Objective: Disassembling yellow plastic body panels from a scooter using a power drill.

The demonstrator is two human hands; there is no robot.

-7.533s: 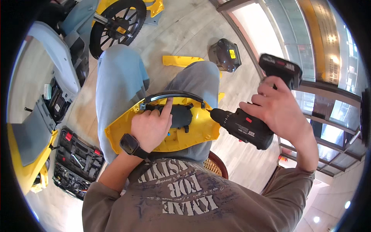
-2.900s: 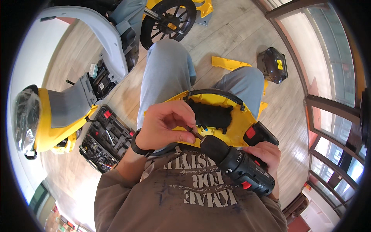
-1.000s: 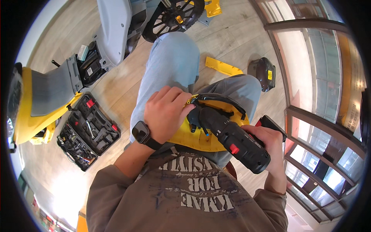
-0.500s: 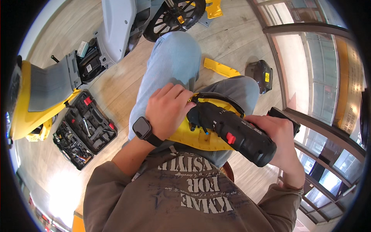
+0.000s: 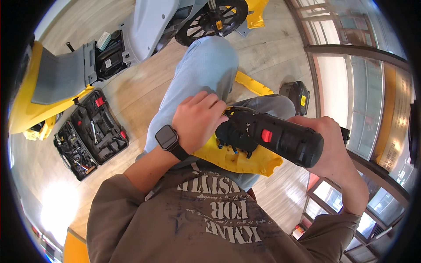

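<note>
My right hand [image 5: 322,142] is wrapped round a black cordless drill [image 5: 280,136] with a red switch on top. The drill lies almost level, its front end toward my left hand. Across my lap rests a yellow plastic panel [image 5: 234,162] with a curved, notched edge and a black part with short cable ends [image 5: 234,144] on it. My left hand [image 5: 199,120], with a watch on its wrist, is closed at the panel's upper left, thumb and forefinger pressed together beside the drill's front. What these fingers pinch is hidden, as is the drill's tip.
An open tool case [image 5: 94,131] lies on the floor at left. Beyond it stands a yellow and grey scooter [image 5: 61,83] with its compartment exposed; its black wheel [image 5: 212,22] is ahead. A yellow strip [image 5: 254,84] and a black box [image 5: 297,96] lie near my right knee. Windows [image 5: 368,101] line the right side.
The drill has swung to a flatter angle and moved slightly right and up with my right hand. More of the yellow panel's right end shows. My left hand stays at the panel's edge.
</note>
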